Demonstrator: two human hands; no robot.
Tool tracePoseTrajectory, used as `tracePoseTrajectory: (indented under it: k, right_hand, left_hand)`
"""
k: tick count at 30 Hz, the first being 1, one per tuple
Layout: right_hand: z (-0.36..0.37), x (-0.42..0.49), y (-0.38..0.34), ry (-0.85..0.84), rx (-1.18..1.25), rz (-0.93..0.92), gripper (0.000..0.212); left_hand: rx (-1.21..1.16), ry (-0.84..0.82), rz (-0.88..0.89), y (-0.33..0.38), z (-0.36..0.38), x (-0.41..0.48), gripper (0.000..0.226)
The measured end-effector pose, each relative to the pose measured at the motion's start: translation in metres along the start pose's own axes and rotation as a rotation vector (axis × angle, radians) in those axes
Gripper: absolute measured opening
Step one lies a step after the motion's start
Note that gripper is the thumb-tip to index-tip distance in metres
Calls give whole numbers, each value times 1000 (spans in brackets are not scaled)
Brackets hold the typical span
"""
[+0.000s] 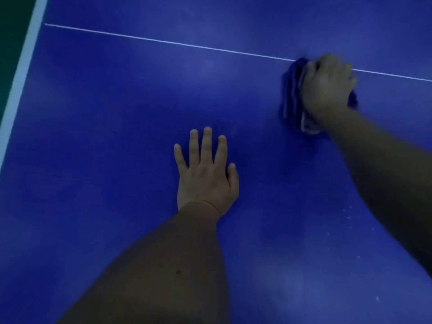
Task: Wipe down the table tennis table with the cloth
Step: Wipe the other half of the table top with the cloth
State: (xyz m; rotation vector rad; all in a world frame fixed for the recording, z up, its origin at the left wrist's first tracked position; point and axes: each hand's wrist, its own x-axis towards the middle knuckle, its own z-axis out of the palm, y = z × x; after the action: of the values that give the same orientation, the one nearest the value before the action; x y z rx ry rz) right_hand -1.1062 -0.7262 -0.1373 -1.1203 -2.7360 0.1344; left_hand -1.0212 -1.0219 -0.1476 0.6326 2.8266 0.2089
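1. The bunched dark blue cloth with a pale hem (292, 97) is clutched under the right hand (327, 87), fingers curled over it, and pressed onto the blue table tennis table (105, 113).
2. The cloth is found far out on the right, its far end touching the thin white line (163, 40) painted across the surface. Its long axis runs from that line back toward the person.
3. The left hand (205, 176) is laid flat on the table, fingers straight and spread, nothing held. It looks like a brace, well apart from the cloth and nearer the person.
4. Open blue is seen leftward, out to the broad white edge band (21, 73). A sweep that way is judged likely, passing beyond the planted hand.
5. Faint white specks (348, 216) are noted beside the right forearm, on the near side of the cloth.
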Motion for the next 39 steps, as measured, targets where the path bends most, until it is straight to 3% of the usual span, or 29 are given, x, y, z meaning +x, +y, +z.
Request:
tracePoseTrajectory:
  k: [2,5,8,10,14,17,20,23,25,26,29,31,33,37,39]
  right_hand:
    - [-12,-81,6,8,13,-213,47]
    - [-45,-224,39,-93,119,-474,18]
    - [-58,-255,75,-181,109,-659,19]
    - [-54,-217,78,-150,62,-573,26]
    - [-32,-140,57,-27,47,-131,36]
    - [-34,-171,47,-44,29,-38,34]
    - [-62,-289,60,-35,41,-128,29]
    - [-89,-406,85,-179,132,-314,20]
    - [-94,-406,111,-248,103,-533,17]
    - [-92,-389,119,-246,69,-552,19]
    - [-83,-335,118,-145,53,-277,27]
    - [-76,-321,113,-92,111,-84,23]
    - [-78,-344,111,-92,129,-43,20]
    - [-108,-425,149,-273,83,-409,29]
    - [-117,-411,173,-384,44,-655,33]
  left_hand:
    - [-5,8,-4,-2,0,0,67]
    - [-33,4,-12,-2,0,0,69]
    - [-32,2,0,-2,-2,0,69]
    - [-33,4,4,-3,-3,-1,69]
    - [-47,8,13,-5,-5,0,70]
    - [-81,2,31,-6,-8,-2,72]
    - [-148,26,53,-9,-12,-5,66]
    - [-272,76,109,-14,-14,-10,55]
    - [-326,103,209,-17,-16,-16,52]
    - [-342,100,277,-18,-16,-19,53]
    - [-294,46,471,-20,-13,-37,57]
    - [-268,26,493,-18,-7,-66,57]
    - [-283,7,451,-11,-2,-106,57]
    - [-270,-60,335,11,15,-209,58]
    - [-206,-67,256,19,30,-269,60]
